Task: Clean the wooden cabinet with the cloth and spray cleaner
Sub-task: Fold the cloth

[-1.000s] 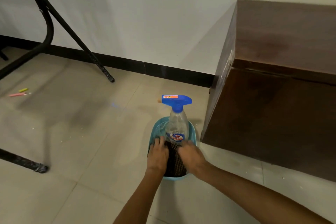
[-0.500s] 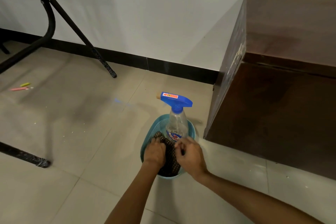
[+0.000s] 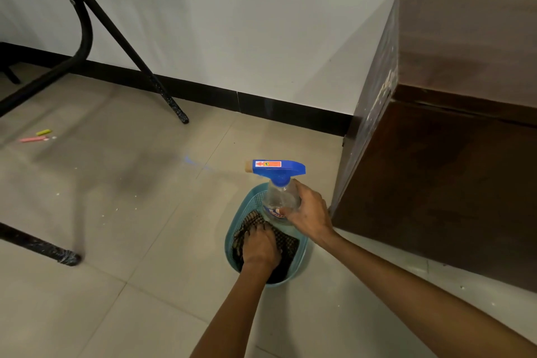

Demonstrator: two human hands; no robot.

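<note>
A clear spray bottle [image 3: 278,197] with a blue trigger head stands upright in a light blue plastic basket [image 3: 242,212] on the floor. My right hand [image 3: 309,213] grips the bottle's body from the right. A dark checked cloth [image 3: 290,244] lies bunched in the basket, and my left hand [image 3: 258,245] lies on top of it with fingers curled into the fabric. The dark wooden cabinet [image 3: 453,136] stands just to the right of the basket, against the wall.
Black metal frame legs [image 3: 122,43] stand at the left, with one foot [image 3: 68,259] near the front left. A yellow stick and a pink stick [image 3: 37,136] lie on the tiled floor at the far left. A white wall with a black skirting [image 3: 261,107] runs behind.
My right hand has left the cloth and risen to take hold of the spray bottle. My left hand has stayed on the cloth in the basket.
</note>
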